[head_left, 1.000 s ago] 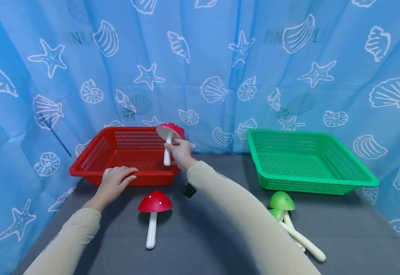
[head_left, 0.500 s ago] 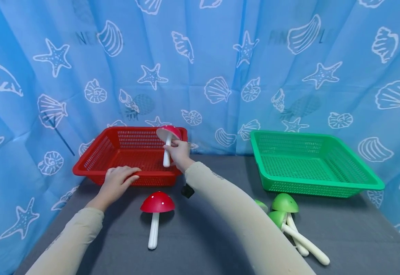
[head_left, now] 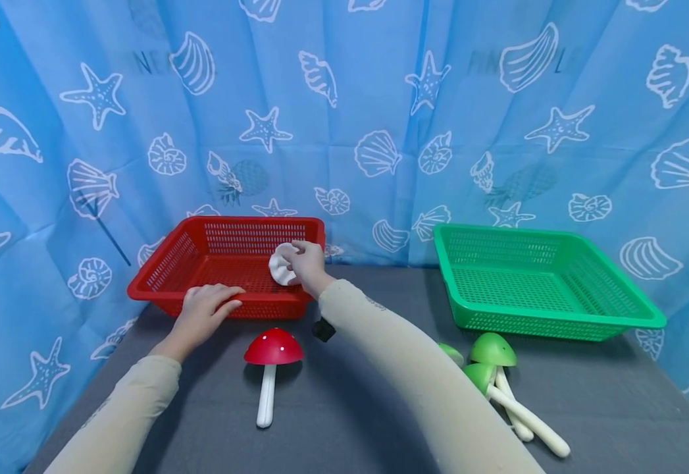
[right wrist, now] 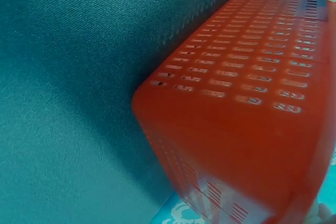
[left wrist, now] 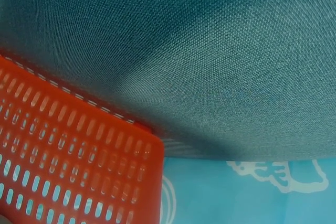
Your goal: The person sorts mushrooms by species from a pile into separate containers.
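Observation:
My right hand (head_left: 310, 264) holds a toy mushroom (head_left: 280, 271) inside the right end of the red basket (head_left: 220, 306). The mushroom's pale underside faces me; its stem and red top are hidden. My left hand (head_left: 206, 308) grips the basket's front rim, fingers over the edge and thumb outside. In front of the basket, a second toy mushroom with a white-dotted red cap (head_left: 274, 347) lies on the dark cloth, its white stem toward me. Both wrist views show the perforated outer wall of the red basket (left wrist: 79, 150).
A green basket (head_left: 548, 320) stands at the right. Several green-capped toy mushrooms (head_left: 492, 350) lie before it in a loose pile, partly hidden by my right forearm. A blue curtain (head_left: 368, 99) with shell prints hangs behind the cloth-covered table (head_left: 380, 434).
The mushroom in my right hand was upright above the basket's rim; it has gone down into the basket and tipped, underside toward me. My left hand stays on the rim.

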`<state>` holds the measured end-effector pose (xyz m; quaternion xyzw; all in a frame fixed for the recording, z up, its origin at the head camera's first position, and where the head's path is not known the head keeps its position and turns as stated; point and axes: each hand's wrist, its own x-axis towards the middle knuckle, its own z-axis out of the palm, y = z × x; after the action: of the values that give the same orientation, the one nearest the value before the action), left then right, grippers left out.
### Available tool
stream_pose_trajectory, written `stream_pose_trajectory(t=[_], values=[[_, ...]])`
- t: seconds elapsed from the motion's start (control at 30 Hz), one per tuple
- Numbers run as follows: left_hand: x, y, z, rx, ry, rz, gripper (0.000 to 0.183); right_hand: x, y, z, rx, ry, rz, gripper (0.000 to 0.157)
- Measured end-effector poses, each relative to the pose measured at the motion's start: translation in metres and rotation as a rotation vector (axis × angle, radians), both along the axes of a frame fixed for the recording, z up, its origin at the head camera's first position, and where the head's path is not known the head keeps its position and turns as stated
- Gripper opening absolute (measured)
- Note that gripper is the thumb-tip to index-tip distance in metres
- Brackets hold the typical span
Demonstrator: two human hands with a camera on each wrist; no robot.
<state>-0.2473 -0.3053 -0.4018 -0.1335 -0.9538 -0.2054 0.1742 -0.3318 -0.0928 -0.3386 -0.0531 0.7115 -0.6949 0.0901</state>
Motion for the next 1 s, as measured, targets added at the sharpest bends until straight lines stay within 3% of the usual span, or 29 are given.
stream_pose_trajectory(t=[0.27,1.0], values=[[0.001,0.000,0.001,0.000,-0.011,0.006,0.041,0.010,0.016,0.004,-0.015,0.009,0.003,0.043],[0.003,0.001,0.000,0.002,0.001,0.013,0.043,0.075,0.081,-0.001,0.032,-0.098,0.109,0.042]])
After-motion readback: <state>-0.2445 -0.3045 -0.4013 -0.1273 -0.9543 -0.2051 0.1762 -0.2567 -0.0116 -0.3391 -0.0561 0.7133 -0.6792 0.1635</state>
